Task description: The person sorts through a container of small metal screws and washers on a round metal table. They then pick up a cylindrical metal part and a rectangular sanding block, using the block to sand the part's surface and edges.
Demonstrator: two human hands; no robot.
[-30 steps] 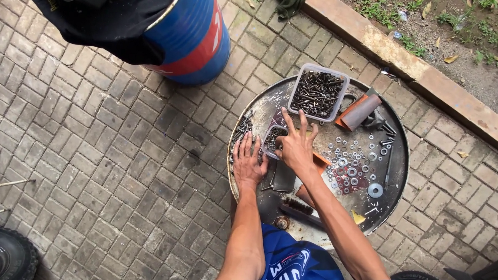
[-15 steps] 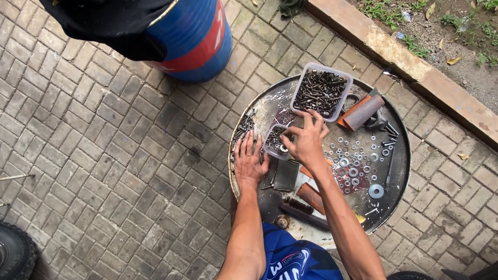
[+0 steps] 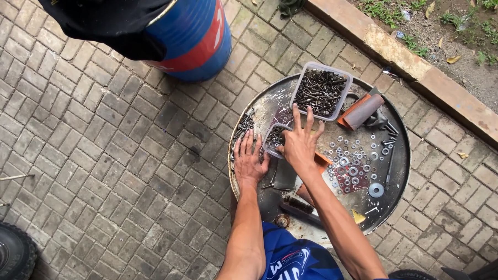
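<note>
The right hand (image 3: 299,143) now lies flatter and farther forward than a second ago, fingers spread wide, their tips touching the near wall of the big tub (image 3: 321,92) of dark bolts. It grips nothing; whether anything lies under its palm cannot be told. The left hand (image 3: 250,161) has not moved: open, palm down on the drum lid (image 3: 392,189), just left of the small tub (image 3: 273,141), holding nothing. That small tub sits between the two hands, nearer the person than the big tub. So the work reads as sorting, with the right hand shifting from the small tub toward the big one. Washers (image 3: 354,166) lie scattered right of the small tub.
</note>
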